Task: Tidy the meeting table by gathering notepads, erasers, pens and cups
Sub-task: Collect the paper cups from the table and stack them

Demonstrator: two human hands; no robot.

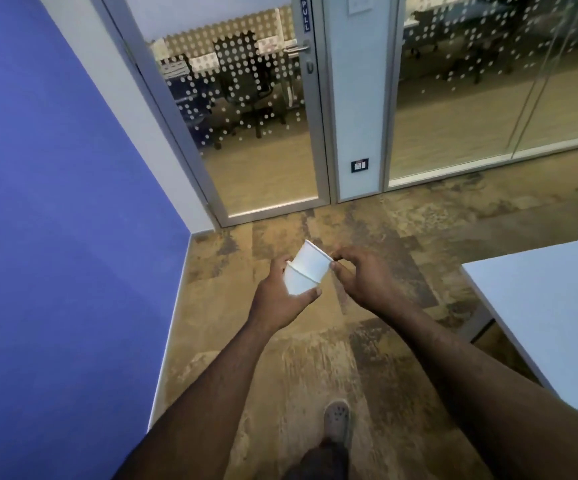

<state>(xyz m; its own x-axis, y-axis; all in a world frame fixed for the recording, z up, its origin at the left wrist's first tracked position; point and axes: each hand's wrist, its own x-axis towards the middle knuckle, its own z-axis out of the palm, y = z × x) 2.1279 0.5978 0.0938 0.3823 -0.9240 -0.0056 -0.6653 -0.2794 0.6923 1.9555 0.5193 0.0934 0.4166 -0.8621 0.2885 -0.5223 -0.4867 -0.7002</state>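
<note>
Two white paper cups [305, 268] are nested one in the other and held tilted above the carpet in front of me. My left hand [280, 296] grips the lower cup from below, thumb and fingers curled round it. My right hand [363, 277] pinches the rim of the upper cup at its right side. The corner of the white meeting table [550, 306] lies to my right, and no items show on the part in view.
A blue wall [55, 220] runs along my left. Ahead is a glass door [256, 133] marked PULL, with glass partitions [488, 91] to its right. Patterned brown carpet [349, 358] covers the floor. My foot [338, 422] is at the bottom centre.
</note>
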